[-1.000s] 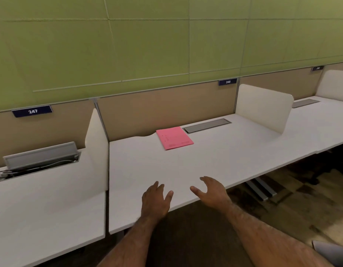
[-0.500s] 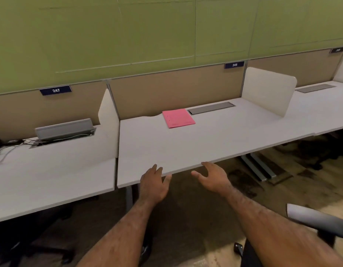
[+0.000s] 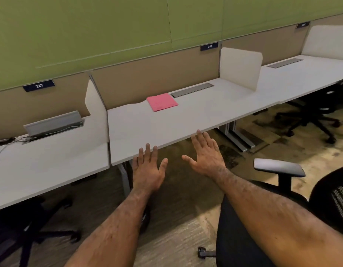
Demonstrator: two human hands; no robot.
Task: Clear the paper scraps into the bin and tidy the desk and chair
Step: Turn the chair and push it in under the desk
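Observation:
A white desk [image 3: 186, 120] runs across the view, with a pink paper folder [image 3: 162, 102] lying flat near its back edge. My left hand [image 3: 148, 168] hovers just in front of the desk's front edge, fingers spread and holding nothing. My right hand [image 3: 206, 157] is beside it, also open and spread, its fingertips at the desk edge. A black office chair [image 3: 263, 218] with a grey armrest [image 3: 278, 167] stands at the lower right, under my right forearm. No paper scraps or bin are in view.
White dividers [image 3: 241, 67] separate the desks. The left desk [image 3: 41, 166] has an open cable tray [image 3: 53, 124] with wires. A closed cable flap [image 3: 192, 90] lies beside the folder. Another black chair [image 3: 317, 112] stands at the right, and a chair base [image 3: 32, 234] shows at lower left.
The view has pulled back from the desk, so more floor and the black chair at the right show. Both hands have flattened and spread their fingers, staying empty.

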